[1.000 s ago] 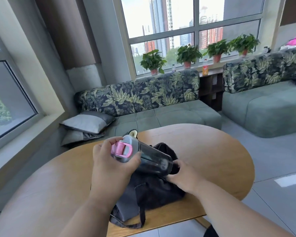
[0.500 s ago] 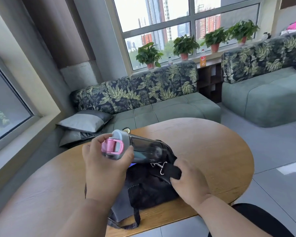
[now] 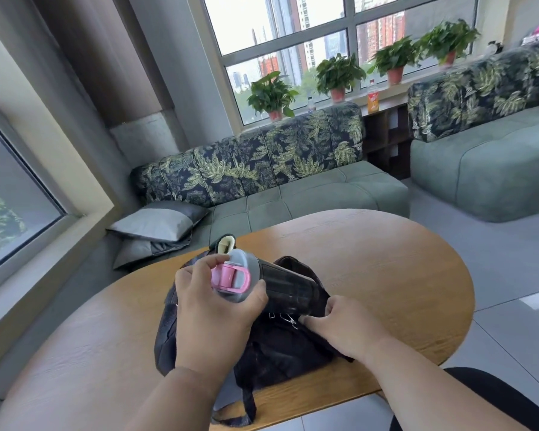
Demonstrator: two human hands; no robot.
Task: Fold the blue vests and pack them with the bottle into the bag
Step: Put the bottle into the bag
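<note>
Bottle (image 3: 288,286) tipped deeper into the bag (image 3: 277,346); left hand (image 3: 213,309) fingers wrap its lid, right hand (image 3: 344,326) pinches the bag's rim near the bench (image 3: 402,275) front edge.

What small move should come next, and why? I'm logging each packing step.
Probably slide the dark translucent bottle with the grey-and-pink lid further down into the black fabric bag: the left hand grips its lid end, its base already enters the opening, and the right hand holds the bag's edge.
</note>
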